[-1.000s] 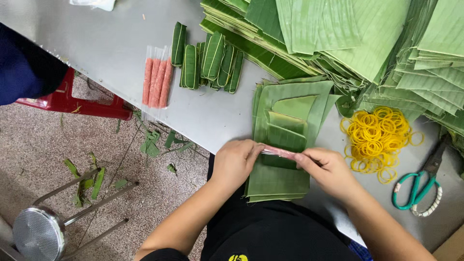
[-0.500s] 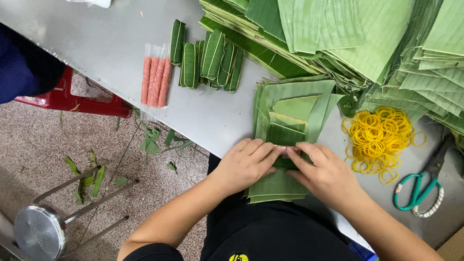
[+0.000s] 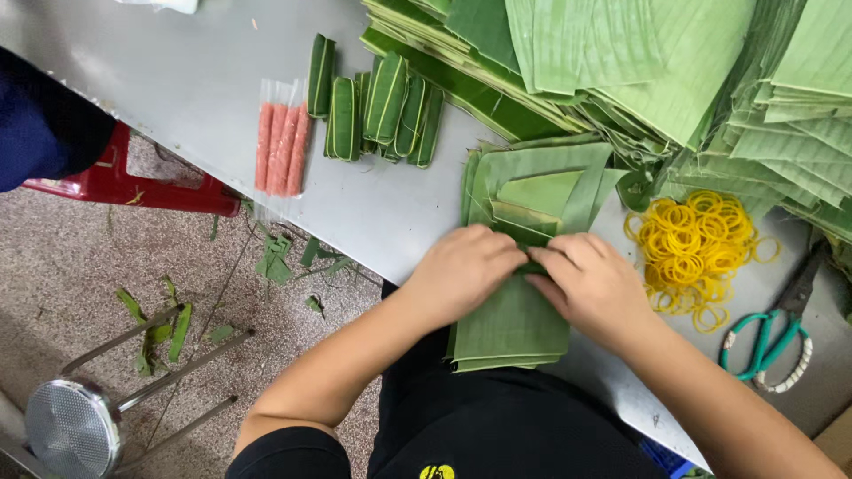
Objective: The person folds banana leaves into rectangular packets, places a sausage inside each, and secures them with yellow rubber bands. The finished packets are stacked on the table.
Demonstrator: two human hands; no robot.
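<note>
Green banana leaf pieces [image 3: 510, 328] lie in one small stack at the near edge of the grey metal table [image 3: 195, 80], and both hands press down on its middle: the left hand [image 3: 461, 270] and the right hand [image 3: 593, 284] meet fingertip to fingertip, fingers curled narrowly over a leaf fold between them; what lies inside the fold is hidden. About seven wrapped green rolls [image 3: 377, 111] sit in a loose cluster farther up the table, and beside them one clear packet [image 3: 281, 146] holds three pink sausages. One heap of yellow rubber bands [image 3: 697, 248] lies just right of the right hand, with one pair of teal-handled scissors [image 3: 768, 333] beyond it. Large leaf piles [image 3: 621, 62] fill the far right. Compared with half a second ago, the hands sit in nearly the same place, drawn slightly closer together. The stack overhangs the table edge toward the person; bare metal opens to the left, past the packet. One steel stool [image 3: 75, 421] stands on the floor below.
</note>
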